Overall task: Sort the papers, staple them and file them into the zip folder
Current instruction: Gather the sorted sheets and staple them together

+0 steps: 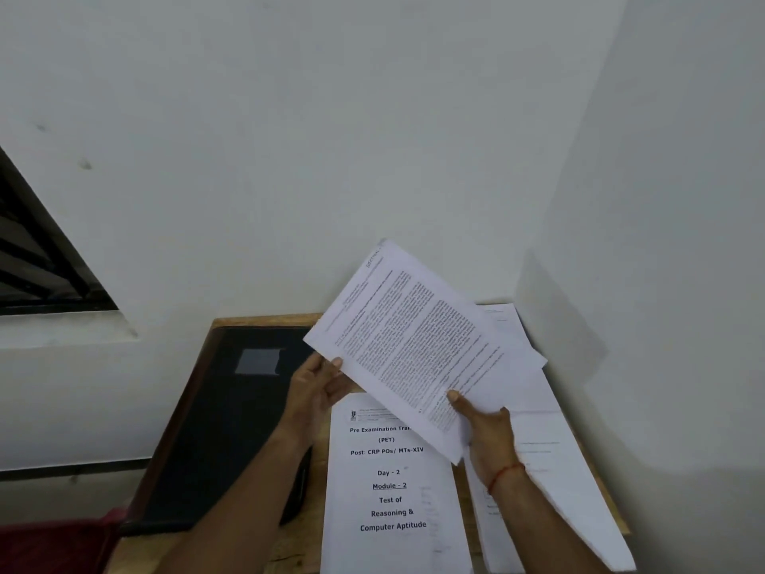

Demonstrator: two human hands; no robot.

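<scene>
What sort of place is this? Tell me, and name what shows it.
Likely a study or office corner: a small wooden desk against plain white walls, exam-training papers on it, a black folder alongside, printed sheets held by the left hand and right hand.

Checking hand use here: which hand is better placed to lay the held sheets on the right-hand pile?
Likely the right hand: it grips the held sheets over the right-hand pile, while the left hand sits nearer the black folder.
</scene>
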